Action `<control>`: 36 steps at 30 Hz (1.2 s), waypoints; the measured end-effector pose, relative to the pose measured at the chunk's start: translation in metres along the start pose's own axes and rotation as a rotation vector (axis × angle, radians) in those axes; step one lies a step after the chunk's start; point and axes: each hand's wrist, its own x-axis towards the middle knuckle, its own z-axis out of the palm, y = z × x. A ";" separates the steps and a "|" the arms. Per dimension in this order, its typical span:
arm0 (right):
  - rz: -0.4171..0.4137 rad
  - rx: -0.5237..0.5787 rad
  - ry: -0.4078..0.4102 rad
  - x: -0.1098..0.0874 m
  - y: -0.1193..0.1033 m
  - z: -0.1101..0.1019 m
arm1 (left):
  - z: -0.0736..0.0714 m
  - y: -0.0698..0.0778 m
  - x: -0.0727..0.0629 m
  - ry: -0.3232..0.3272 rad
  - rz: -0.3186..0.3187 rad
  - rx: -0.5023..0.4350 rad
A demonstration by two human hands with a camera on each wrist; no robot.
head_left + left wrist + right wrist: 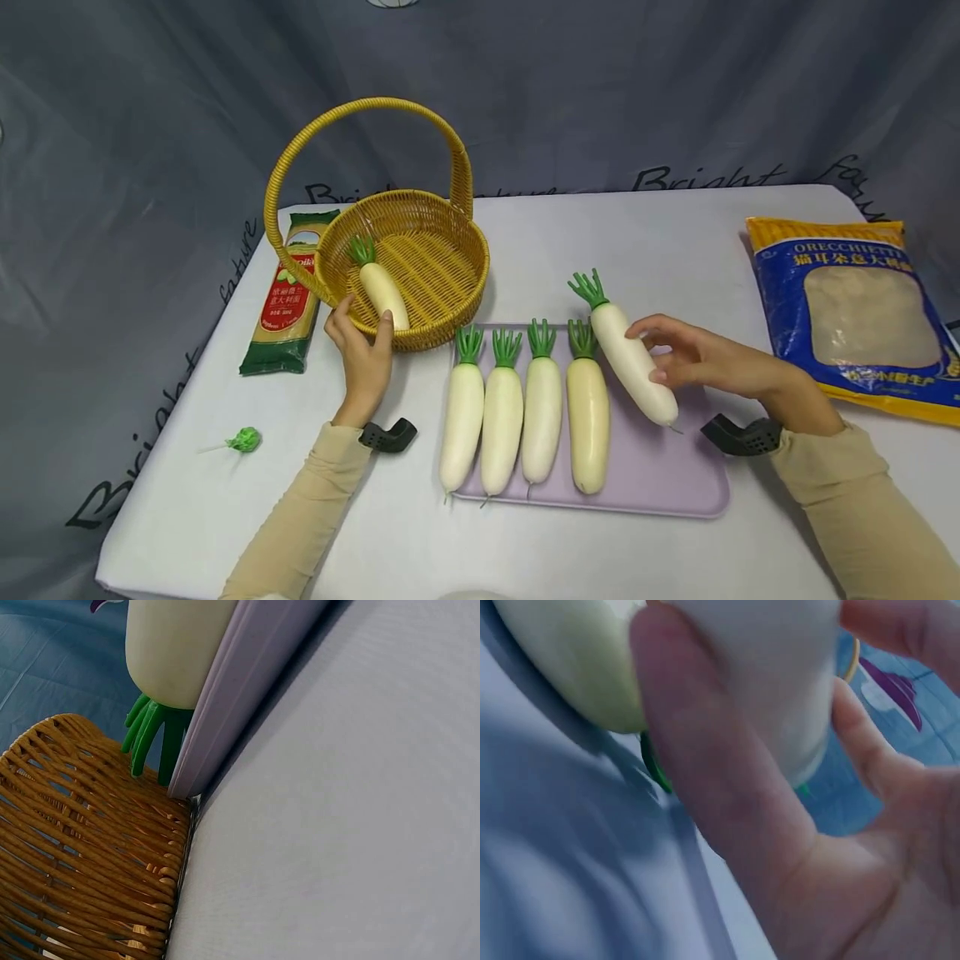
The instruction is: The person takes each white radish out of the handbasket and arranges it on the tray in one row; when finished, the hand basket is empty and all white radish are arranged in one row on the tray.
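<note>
My right hand (pixel 693 358) grips a white radish (pixel 626 354) with green leaf stubs, thumb on one side and fingers on the other. It is held tilted over the right part of the lilac tray (pixel 682 475). In the right wrist view, the thumb (pixel 712 742) lies across the white radish. Several more radishes (pixel 502 429) lie side by side on the tray, leaves toward the back. My left hand (pixel 363 362) holds the near-left rim of a yellow wicker basket (pixel 435 258). One radish (pixel 382 292) lies inside the basket.
Left of the basket lies a pasta packet (pixel 285 300), partly behind the basket handle. A green-wrapped lollipop (pixel 243 440) lies at the table's left. On the right is a large blue and yellow orecchiette bag (pixel 862 317). The basket handle (pixel 367 104) arches high above its bowl.
</note>
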 end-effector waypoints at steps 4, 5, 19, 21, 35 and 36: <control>-0.025 0.088 -0.154 -0.006 0.002 -0.005 | 0.001 -0.002 -0.003 -0.006 -0.003 -0.007; -0.034 0.121 -0.198 -0.007 0.003 -0.006 | 0.001 -0.002 -0.003 -0.007 -0.002 -0.007; 0.011 0.143 -0.321 -0.009 0.013 0.000 | 0.003 0.000 -0.001 -0.007 0.019 -0.003; 0.006 0.049 -0.299 -0.005 0.010 0.008 | 0.002 0.000 -0.002 -0.001 0.020 0.004; -0.092 -0.203 -0.311 -0.002 -0.006 0.025 | -0.001 0.001 -0.001 -0.003 0.029 -0.003; -0.114 -0.214 -0.317 -0.002 -0.007 0.026 | -0.001 0.001 -0.001 -0.003 0.029 -0.005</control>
